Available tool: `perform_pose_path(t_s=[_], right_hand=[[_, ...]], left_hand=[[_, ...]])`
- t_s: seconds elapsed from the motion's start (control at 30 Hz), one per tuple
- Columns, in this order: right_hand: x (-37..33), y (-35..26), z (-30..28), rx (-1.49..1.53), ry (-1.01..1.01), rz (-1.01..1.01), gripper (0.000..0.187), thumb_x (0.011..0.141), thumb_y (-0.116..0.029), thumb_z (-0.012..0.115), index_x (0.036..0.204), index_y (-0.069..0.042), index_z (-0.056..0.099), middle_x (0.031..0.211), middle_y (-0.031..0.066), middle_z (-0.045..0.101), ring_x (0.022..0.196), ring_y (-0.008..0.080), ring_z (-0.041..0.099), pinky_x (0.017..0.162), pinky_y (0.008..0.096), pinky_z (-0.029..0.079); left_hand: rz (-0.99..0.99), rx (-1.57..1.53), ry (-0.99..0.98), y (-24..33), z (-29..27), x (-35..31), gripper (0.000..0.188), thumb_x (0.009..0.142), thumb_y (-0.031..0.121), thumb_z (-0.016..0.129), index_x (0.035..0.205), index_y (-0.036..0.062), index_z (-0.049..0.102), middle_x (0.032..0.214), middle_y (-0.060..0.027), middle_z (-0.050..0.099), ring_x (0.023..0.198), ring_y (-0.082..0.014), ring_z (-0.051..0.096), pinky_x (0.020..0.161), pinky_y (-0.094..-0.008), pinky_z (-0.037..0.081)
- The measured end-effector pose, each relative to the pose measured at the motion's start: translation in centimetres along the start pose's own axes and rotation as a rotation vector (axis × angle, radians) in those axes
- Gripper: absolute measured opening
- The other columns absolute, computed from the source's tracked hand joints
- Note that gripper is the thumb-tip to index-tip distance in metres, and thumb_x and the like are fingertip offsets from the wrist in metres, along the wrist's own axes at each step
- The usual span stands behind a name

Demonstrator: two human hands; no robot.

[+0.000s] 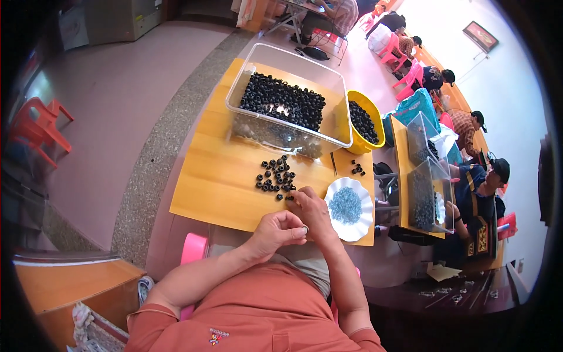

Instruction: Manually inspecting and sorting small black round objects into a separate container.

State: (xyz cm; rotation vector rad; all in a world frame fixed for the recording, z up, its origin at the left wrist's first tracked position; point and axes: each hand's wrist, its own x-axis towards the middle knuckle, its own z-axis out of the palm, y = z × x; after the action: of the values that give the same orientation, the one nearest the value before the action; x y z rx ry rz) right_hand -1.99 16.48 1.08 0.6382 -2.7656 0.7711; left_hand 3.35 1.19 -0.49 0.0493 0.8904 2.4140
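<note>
In front of my body, my left hand (pixel 277 236) is closed, thumb and forefinger pinched. Something small and hard to make out shows at their tips. My right hand (pixel 312 212) lies just beyond it over the table edge, its fingertips bunched on a small black part (pixel 289 198) at the edge of a loose pile. That pile of black ring-shaped parts (pixel 275 174) rests on the wooden table. Right of my right hand stands a white scalloped plate (pixel 365 200) heaped with small clear bluish pieces (pixel 345 205).
A large clear plastic bin (pixel 293 130) of black parts stands at the back of the table, with a yellow bucket (pixel 378 126) of them beside it. Several black bits (pixel 358 168) lie near the plate. People sit at tables on the right; a red chair (pixel 40 129) is far left.
</note>
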Motion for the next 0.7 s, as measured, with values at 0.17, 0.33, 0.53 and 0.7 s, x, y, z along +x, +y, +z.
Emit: perform_pose_path(t_s=[0.17,0.33,0.53,0.7], right_hand=[[0.3,0.0,0.1,-0.025,-0.062,0.023,0.016,0.084,-0.014,0.067,0.098,-0.006,0.067,0.093,0.0129,0.060,0.074,0.0346,0.063,0.065,0.0421,0.052],[0.2,0.1,0.2,-0.043,-0.069,0.040,0.016,0.085,-0.015,0.065,0.098,-0.006,0.067,0.093,0.0123,0.060,0.073,0.0346,0.063,0.065,0.0426,0.052],[-0.8,0.7,0.3,0.268,0.119,0.087,0.014,0.084,-0.008,0.068,0.095,0.000,0.065,0.096,0.0143,0.065,0.075,0.0305,0.065,0.067,0.0344,0.053],[-2.2,1.5,0.1,0.461,0.184,0.134,0.011,0.083,0.003,0.069,0.093,0.004,0.065,0.088,0.0065,0.069,0.073,0.0094,0.064,0.064,0.0227,0.051]], left_hand=[[-0.006,-0.001,0.005,-0.2,0.1,0.0,0.010,0.088,0.003,0.069,0.096,0.0016,0.062,0.089,-0.0057,0.067,0.079,-0.0118,0.066,0.077,-0.0269,0.058],[-0.005,-0.004,0.017,-0.3,0.1,0.0,0.010,0.088,0.003,0.069,0.095,0.0018,0.062,0.090,-0.0059,0.067,0.079,-0.0121,0.066,0.076,-0.0270,0.058],[-0.002,-0.008,0.058,-0.2,0.0,0.1,0.010,0.088,0.002,0.069,0.095,0.0020,0.062,0.090,-0.0057,0.066,0.079,-0.0133,0.066,0.076,-0.0275,0.059],[0.030,-0.016,0.089,0.0,0.2,0.0,0.014,0.087,0.005,0.070,0.096,0.0011,0.060,0.089,-0.0047,0.065,0.079,-0.0125,0.065,0.074,-0.0252,0.057]])
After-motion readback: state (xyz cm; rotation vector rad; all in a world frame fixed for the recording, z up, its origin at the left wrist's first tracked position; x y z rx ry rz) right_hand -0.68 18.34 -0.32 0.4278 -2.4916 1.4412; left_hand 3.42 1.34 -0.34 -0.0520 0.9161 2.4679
